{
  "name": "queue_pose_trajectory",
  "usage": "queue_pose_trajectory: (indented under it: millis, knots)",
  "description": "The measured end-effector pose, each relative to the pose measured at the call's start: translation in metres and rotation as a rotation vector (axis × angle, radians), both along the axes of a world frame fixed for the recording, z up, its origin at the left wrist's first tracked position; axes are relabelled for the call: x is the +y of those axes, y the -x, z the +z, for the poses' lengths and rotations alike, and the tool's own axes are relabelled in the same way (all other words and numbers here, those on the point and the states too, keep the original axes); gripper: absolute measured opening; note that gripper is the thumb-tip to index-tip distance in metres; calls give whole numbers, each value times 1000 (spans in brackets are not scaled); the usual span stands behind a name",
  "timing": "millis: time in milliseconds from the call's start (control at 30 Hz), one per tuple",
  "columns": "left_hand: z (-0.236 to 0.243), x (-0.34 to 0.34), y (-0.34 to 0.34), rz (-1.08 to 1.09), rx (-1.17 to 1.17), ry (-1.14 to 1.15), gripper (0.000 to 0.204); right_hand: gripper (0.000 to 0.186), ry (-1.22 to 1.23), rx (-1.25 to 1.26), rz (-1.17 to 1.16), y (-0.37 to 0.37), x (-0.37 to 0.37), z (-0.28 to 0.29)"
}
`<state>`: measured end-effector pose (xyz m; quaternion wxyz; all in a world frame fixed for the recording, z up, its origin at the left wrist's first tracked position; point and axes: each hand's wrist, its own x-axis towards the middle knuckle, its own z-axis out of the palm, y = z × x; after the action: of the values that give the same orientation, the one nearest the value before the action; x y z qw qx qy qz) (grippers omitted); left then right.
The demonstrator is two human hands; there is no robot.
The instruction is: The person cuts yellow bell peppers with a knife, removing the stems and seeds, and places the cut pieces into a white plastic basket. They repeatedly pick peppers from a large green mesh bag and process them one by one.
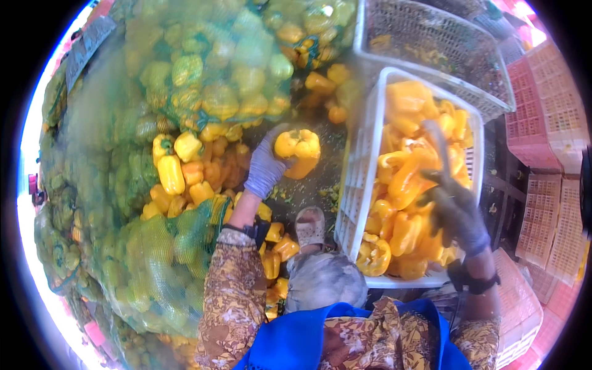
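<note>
My left hand (268,163), in a purple glove, is closed round the side of a yellow bell pepper (297,153), whose dimpled end faces up. Over the white crate (361,203) my right hand (455,209) has its fingers spread, in a darkly stained glove. A blurred, long greyish shape reaches forward from it; whether that is a finger or a thin tool is not clear. Yellow bell peppers (404,176) fill the crate just below this hand. Left of my left hand, a heap of loose yellow and orange peppers (171,174) spills beside net sacks.
Green net sacks (166,240) stuffed with peppers are piled along the left and far side. A grey crate (431,40) with scraps stands beyond the white one. Pink crates (536,105) are stacked at right. My shoe (310,225) rests on the scrap-strewn floor (324,185).
</note>
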<state>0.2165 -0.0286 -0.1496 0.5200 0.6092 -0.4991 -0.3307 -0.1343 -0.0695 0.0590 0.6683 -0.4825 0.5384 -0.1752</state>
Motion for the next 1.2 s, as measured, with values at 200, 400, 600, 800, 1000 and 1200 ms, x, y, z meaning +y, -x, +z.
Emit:
queue_pose_trajectory:
  millis: [200, 400, 600, 800, 1000, 1200]
  knots:
    - [117, -31, 87, -109, -131, -22, 58, 50, 811, 208, 103, -14, 0, -34]
    - [162, -41, 138, -113, -292, 155, 53, 32, 566, 116, -104, 0, 10, -8]
    - [167, -55, 171, -99, -346, 308, 48, 23, 434, -21, -136, 23, 42, -16]
    - [163, -55, 202, -245, -255, 242, 45, 24, 240, -127, -261, 28, 42, -19]
    - [175, -50, 240, -228, -402, 371, 41, 32, 237, 55, -148, 31, 54, -63]
    - [178, -88, 217, -278, 450, 182, 50, 26, 63, 28, -193, 65, 70, -54]
